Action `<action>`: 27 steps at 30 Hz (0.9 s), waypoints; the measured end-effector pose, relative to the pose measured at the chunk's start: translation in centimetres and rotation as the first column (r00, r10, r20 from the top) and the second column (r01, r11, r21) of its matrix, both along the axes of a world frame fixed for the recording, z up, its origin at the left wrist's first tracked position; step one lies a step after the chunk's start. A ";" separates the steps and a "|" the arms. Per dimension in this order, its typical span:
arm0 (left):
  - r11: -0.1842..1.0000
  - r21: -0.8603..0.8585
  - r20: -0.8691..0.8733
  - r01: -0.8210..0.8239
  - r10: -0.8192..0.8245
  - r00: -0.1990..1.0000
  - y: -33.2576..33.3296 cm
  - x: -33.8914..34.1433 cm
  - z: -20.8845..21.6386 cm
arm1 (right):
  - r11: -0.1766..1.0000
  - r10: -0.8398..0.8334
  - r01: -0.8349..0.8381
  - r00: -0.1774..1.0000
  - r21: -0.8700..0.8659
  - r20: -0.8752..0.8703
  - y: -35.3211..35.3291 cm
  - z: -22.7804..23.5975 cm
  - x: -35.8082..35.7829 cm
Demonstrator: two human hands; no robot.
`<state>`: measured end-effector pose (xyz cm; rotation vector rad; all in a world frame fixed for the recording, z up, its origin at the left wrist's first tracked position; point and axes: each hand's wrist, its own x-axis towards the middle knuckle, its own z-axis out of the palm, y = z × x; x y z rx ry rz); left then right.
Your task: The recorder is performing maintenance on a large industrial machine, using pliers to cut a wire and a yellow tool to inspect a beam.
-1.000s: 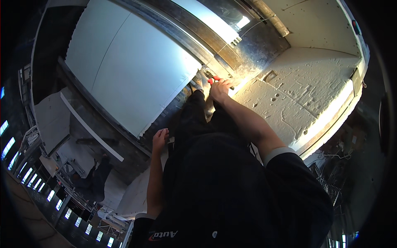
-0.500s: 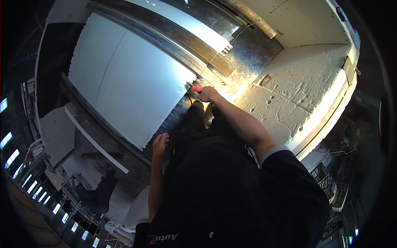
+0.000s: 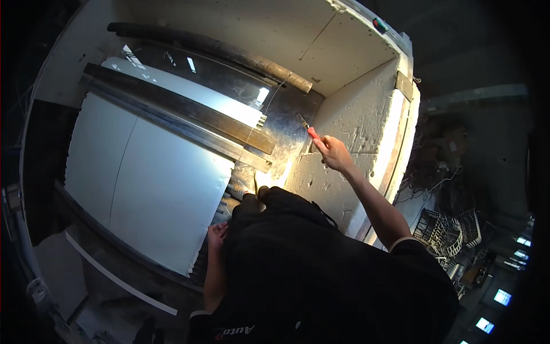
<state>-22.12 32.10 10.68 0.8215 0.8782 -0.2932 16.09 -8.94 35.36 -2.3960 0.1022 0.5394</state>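
Note:
My right hand (image 3: 333,152) is closed around a red-handled tool that looks like pliers (image 3: 311,132). Its metal jaws point up and away from me, in front of the rough pale wall, and nothing shows between them. Lower down on the left, my left hand (image 3: 216,234) hangs beside the right edge of a large white panel (image 3: 154,178), its fingers loosely curled with nothing visible in them. Whether it touches the panel edge I cannot tell. A thin wire (image 3: 251,135) crosses the dark metal bars beyond the panel.
Long metal bars (image 3: 189,112) lie along the panel's far side, with a narrower white strip and a brownish round bar (image 3: 298,82) behind. The rough pale wall (image 3: 349,137) stands at right. My legs are between wall and panel. Wire racks (image 3: 447,232) stand outside at right.
My right hand has lifted the pliers away from the panel's corner, up and right toward the pale wall. My left hand is now closer to the panel's edge. The view has turned and shifted.

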 end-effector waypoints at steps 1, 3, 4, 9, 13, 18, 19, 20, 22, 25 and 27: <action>1.000 -0.003 -0.134 0.017 -0.017 0.991 0.3 1.1 -1.7 | 0.999 -0.039 0.041 0.998 -0.029 0.052 -0.6 1.1 0.4; 0.993 -0.001 -0.301 0.116 -0.111 0.947 2.5 3.2 -4.8 | 0.961 -0.231 0.275 0.841 -0.018 0.489 -0.2 2.9 1.1; 0.982 -0.008 -0.341 0.187 -0.178 0.923 3.5 4.2 -6.5 | 0.931 -0.285 0.363 0.692 0.022 0.663 -0.3 3.7 1.5; 0.930 0.283 -0.244 0.235 -0.168 0.955 5.3 16.4 -1.4 | 0.816 -0.437 0.573 0.697 -0.075 0.568 -6.6 11.4 2.2; 0.912 0.331 -0.164 0.244 -0.199 0.966 6.3 21.1 2.4 | 0.650 -0.303 0.705 0.583 -0.284 0.754 -16.8 5.6 3.1; 0.866 0.458 -0.301 0.204 -0.065 0.952 6.2 21.5 0.4 | 0.455 -0.354 0.765 0.625 -0.456 0.696 -22.5 4.1 2.2; 0.857 0.448 -0.378 0.255 -0.077 0.923 5.2 21.7 0.0 | 0.466 -0.364 0.757 0.637 -0.459 0.680 -23.4 4.1 2.2; 0.848 0.433 -0.454 0.306 -0.088 0.887 4.5 21.3 -0.2 | 0.478 -0.375 0.753 0.641 -0.453 0.670 -23.8 3.1 2.0; 0.848 0.358 -0.569 0.391 -0.134 0.812 1.8 22.3 0.2 | 0.445 -0.422 0.771 0.629 -0.455 0.653 -25.2 1.6 1.7; 0.895 0.268 -0.440 0.356 -0.215 0.872 -1.7 23.0 -0.4 | 0.413 -0.539 0.781 0.624 -0.469 0.566 -22.2 4.7 4.3; 0.886 0.167 -0.398 0.432 -0.341 0.852 -4.9 26.6 0.8 | 0.379 -0.589 0.788 0.610 -0.485 0.530 -21.9 6.5 6.3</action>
